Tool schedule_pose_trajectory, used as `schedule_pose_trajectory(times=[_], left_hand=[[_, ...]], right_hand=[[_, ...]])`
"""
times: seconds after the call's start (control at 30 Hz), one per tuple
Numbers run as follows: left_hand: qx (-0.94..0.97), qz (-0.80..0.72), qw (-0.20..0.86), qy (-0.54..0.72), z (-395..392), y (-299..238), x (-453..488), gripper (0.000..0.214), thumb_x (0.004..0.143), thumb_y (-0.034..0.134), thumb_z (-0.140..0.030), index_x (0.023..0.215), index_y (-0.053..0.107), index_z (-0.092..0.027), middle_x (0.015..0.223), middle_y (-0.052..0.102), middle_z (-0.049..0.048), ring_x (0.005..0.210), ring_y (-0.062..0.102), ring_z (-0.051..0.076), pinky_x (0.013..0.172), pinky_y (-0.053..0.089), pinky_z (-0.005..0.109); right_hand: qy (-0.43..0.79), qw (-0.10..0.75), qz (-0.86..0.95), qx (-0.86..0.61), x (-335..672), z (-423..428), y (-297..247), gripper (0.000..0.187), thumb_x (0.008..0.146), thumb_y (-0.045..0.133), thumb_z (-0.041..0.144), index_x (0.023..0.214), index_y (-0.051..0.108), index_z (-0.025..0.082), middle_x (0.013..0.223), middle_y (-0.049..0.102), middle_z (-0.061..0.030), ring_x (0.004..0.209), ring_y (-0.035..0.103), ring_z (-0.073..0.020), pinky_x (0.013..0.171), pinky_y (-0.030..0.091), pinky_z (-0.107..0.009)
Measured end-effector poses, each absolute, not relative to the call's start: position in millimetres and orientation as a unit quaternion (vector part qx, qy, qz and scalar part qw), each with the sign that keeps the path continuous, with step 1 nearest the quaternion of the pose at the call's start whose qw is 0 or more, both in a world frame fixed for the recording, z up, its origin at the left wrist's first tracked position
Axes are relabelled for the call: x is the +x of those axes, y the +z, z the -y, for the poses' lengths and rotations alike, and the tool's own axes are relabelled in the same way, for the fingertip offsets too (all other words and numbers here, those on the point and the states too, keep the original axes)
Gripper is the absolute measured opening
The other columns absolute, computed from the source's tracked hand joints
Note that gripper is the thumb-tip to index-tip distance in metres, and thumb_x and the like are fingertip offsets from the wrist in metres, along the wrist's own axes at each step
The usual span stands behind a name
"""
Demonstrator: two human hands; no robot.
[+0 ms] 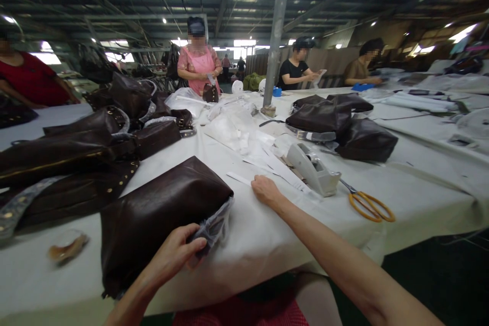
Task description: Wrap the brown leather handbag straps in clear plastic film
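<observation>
A dark brown leather bag lies on its side on the white-covered table in front of me. My left hand is closed at the bag's right end, gripping a strap wrapped in clear plastic. Farther right, my right hand pinches the end of a narrow white strip just above the tabletop. A grey tape dispenser stands to the right of that hand. Beyond it lie scissors with orange handles.
Several brown bags are heaped on the left, and more bags lie at right. Crumpled white wrapping and paper strips spread by a metal post. A tape piece lies at left. Co-workers stand across the table.
</observation>
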State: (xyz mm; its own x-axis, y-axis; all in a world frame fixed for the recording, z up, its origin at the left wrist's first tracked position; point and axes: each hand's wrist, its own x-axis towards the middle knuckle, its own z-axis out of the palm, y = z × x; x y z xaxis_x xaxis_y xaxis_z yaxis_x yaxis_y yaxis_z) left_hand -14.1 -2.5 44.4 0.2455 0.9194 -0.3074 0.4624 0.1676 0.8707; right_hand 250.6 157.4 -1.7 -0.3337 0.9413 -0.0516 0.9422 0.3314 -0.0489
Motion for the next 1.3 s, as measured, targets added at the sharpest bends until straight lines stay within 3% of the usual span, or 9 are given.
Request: schedule_pose_trajectory(times=[0.2,0.4,0.63,0.77,0.97,1.17,1.3], left_hand=[[0.606,-0.575,0.497,0.235,2.4,42.9,-14.8,0.025,0.074,0.057,-0.04,0.076,0.06,-0.015,0.069,0.062,0.001,0.066,0.057,0.019,0.059,0.042,0.026],[0.599,-0.581,0.499,0.236,2.9,44.9,-13.9,0.03,0.073,0.058,-0.045,0.077,0.061,-0.015,0.07,0.062,0.0018,0.063,0.056,0.018,0.056,0.041,0.026],[0.622,-0.577,0.473,0.236,2.3,47.1,-14.4,0.028,0.072,0.057,-0.043,0.073,0.061,-0.015,0.07,0.063,0.0027,0.068,0.057,0.02,0.061,0.042,0.027],[0.614,-0.579,0.48,0.239,3.1,47.9,-13.4,0.027,0.071,0.057,-0.042,0.073,0.06,-0.015,0.071,0.063,0.0028,0.069,0.057,0.02,0.062,0.042,0.028],[0.607,-0.585,0.48,0.242,4.6,51.1,-10.9,0.027,0.068,0.058,-0.043,0.071,0.059,-0.016,0.068,0.061,0.0015,0.066,0.055,0.02,0.06,0.041,0.027],[0.615,-0.592,0.462,0.24,3.5,48.8,-11.8,0.025,0.066,0.056,-0.041,0.068,0.057,-0.017,0.065,0.057,0.0004,0.063,0.052,0.018,0.057,0.037,0.026],[0.595,-0.594,0.482,0.248,4.4,50.1,-10.9,0.026,0.065,0.056,-0.042,0.069,0.057,-0.016,0.063,0.056,0.0001,0.06,0.051,0.017,0.056,0.036,0.026]], right_hand=[[-0.048,0.06,-0.815,0.575,251.6,-164.6,11.8,0.026,0.089,0.049,0.011,0.11,0.064,0.011,0.113,0.063,-0.019,0.104,0.061,-0.0261,0.083,0.048,-0.034],[-0.092,0.112,-0.792,0.593,258.6,-178.3,24.5,0.028,0.091,0.06,0.034,0.111,0.062,0.014,0.113,0.064,-0.0081,0.101,0.062,-0.0208,0.087,0.052,-0.041],[-0.089,0.1,-0.778,0.614,255.4,-173.2,27.5,0.029,0.092,0.059,0.033,0.115,0.06,0.015,0.118,0.062,-0.0083,0.102,0.062,-0.0212,0.087,0.053,-0.042],[-0.085,0.072,-0.77,0.628,255.0,-166.5,26.0,0.025,0.093,0.058,0.03,0.113,0.06,0.015,0.115,0.063,-0.0083,0.102,0.062,-0.0213,0.087,0.052,-0.041],[-0.097,-0.008,-0.759,0.644,250.9,-158.1,20.0,0.031,0.087,0.044,0.005,0.11,0.062,0.017,0.113,0.066,-0.0156,0.106,0.062,-0.0271,0.08,0.045,-0.037],[-0.182,-0.127,-0.738,0.637,258.0,-151.8,17.6,0.015,0.08,0.054,0.009,0.087,0.064,0.017,0.103,0.066,-0.0118,0.103,0.059,-0.0254,0.079,0.041,-0.033],[-0.302,-0.203,-0.717,0.595,272.8,-128.3,23.5,0.007,0.083,0.055,0.018,0.088,0.06,0.016,0.081,0.064,-0.0057,0.079,0.06,-0.0178,0.066,0.043,-0.027]])
